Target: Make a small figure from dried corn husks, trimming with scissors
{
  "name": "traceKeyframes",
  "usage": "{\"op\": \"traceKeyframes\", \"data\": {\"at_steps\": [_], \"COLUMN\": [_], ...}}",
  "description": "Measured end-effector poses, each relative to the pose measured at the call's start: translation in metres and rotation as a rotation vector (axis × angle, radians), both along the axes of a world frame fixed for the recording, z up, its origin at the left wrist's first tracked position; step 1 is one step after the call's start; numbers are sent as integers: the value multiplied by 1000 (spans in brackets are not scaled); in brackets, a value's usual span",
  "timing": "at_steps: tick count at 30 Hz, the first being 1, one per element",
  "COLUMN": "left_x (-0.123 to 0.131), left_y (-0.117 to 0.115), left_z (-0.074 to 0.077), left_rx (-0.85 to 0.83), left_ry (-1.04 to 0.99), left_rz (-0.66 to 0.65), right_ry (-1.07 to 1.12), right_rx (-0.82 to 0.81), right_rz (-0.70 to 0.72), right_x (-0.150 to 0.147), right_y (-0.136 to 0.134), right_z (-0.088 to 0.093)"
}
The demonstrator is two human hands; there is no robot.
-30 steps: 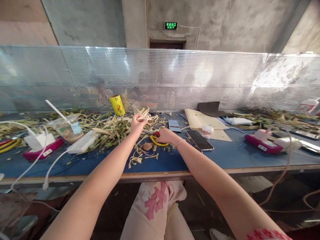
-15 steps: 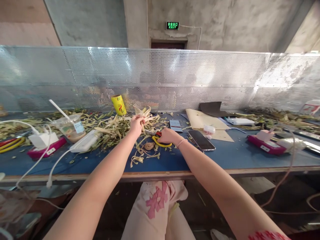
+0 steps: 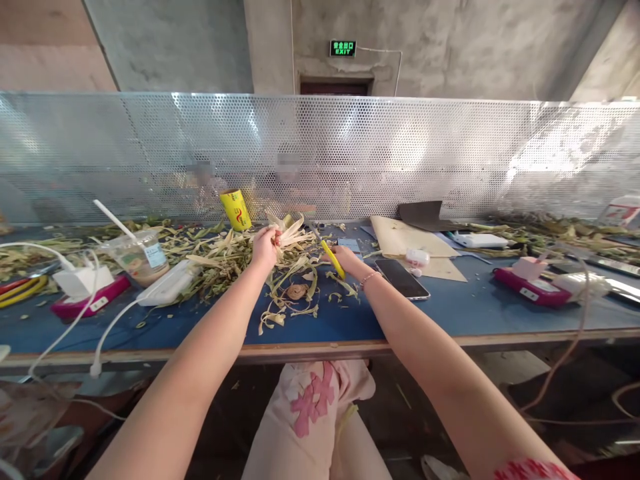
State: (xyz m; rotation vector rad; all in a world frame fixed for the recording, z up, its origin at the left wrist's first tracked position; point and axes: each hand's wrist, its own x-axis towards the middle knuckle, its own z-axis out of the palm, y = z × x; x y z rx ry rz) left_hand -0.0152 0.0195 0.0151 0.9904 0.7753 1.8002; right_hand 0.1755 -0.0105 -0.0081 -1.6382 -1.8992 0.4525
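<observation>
While the left grip (image 3: 265,247) pinches pale leaves (image 3: 295,235) and the right grip (image 3: 349,260) holds yellow-handled scissors (image 3: 333,259), a slip could cause cuts.

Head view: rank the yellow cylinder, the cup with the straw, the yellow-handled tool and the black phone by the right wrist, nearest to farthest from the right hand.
From the right hand:
1. Yellow-handled tool: in its grip.
2. Black phone: just to the right.
3. Yellow cylinder: left, farther back.
4. Cup with the straw: far left.
</observation>
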Motion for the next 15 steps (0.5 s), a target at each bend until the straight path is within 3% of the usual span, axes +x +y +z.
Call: {"op": "traceKeyframes", "data": {"at_steps": [6, 11, 15], "left_x": [2, 3, 1], "left_y": [-7, -11, -12], "left_z": [-1, -1, 0], "left_rx": [-38, -96, -136], "left_ry": [-38, -73, -150], "left_rz": [-144, -305, -439], "right_ry": [319, 48, -133], "right_rx": [92, 382, 448], "right_rz": [48, 23, 24], "right_x": [-2, -5, -11], "right_y": [6, 4, -5], "right_z": [-6, -5, -4]}}
